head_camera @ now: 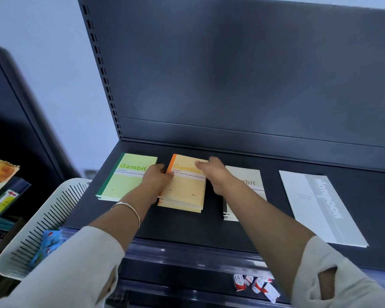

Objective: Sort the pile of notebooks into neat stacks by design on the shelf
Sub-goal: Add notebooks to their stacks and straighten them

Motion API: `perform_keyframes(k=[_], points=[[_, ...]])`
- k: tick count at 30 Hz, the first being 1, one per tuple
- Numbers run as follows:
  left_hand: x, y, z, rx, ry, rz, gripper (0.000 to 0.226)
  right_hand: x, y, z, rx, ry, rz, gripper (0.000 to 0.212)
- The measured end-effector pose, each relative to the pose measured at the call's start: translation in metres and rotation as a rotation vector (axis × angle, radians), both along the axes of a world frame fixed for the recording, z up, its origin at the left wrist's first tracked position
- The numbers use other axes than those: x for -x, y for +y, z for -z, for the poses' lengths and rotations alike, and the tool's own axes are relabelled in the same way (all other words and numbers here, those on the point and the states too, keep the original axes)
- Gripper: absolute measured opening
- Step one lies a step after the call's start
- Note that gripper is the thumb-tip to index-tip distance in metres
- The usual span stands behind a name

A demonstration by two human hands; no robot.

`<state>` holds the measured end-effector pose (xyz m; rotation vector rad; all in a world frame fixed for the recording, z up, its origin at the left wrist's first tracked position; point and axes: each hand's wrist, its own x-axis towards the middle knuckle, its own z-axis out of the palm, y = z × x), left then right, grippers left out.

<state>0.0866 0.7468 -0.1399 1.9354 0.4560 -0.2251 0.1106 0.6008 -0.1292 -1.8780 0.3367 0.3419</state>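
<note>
Cream sleeves (71, 270) were seen nearest the camera, both arms reached out over the dark shelf (178, 225). At far left a white slotted basket (40, 221) was hung beside the shelf, with a blue patterned item inside. On the shelf, four stacks were laid in a row, apart from one another: a green notebook stack (125, 181), an orange notebook stack (185, 192), a beige notebook stack (249, 181) partly hidden by the right forearm, and a grey-white notebook stack (320, 207) at far right. The left hand (156, 178) was closed on the left edge of the orange stack's top copy; the right hand (211, 172) was pressed on its upper right edge, fingers curled over it. The step was judged to be squaring that top copy. It would be done well if both edges were nudged inward together until spines line up, with the green stack left undisturbed. Small red-white boxes (256, 285) were seen on a lower tier.
</note>
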Motion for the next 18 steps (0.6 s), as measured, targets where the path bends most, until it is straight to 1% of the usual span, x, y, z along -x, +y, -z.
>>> perform_keyframes(k=[1, 3, 5, 10, 13, 15, 18], points=[[0.001, 0.000, 0.000, -0.021, 0.005, 0.021, 0.048, 0.002, 0.002, -0.001, -0.038, 0.022, 0.019, 0.065], [0.004, 0.000, 0.000, -0.039, 0.006, 0.058, 0.042, 0.005, 0.005, -0.002, -0.053, 0.041, 0.028, 0.063], [0.007, 0.002, 0.001, -0.015, 0.004, 0.067, 0.040, 0.008, 0.007, -0.002, -0.032, 0.043, 0.021, 0.061], [0.009, 0.001, -0.001, 0.052, 0.002, 0.059, 0.033, 0.012, 0.009, -0.007, -0.051, 0.067, 0.032, 0.065], [0.007, -0.002, 0.000, 0.095, 0.016, 0.042, 0.033, 0.013, 0.013, -0.011, -0.086, 0.098, 0.066, 0.059], [0.007, -0.002, 0.000, 0.082, 0.016, 0.035, 0.033, 0.013, 0.015, -0.011, -0.110, 0.113, 0.075, 0.057], [0.007, 0.000, 0.001, 0.055, 0.014, 0.052, 0.034, 0.013, 0.015, -0.009, -0.090, 0.119, 0.073, 0.058]])
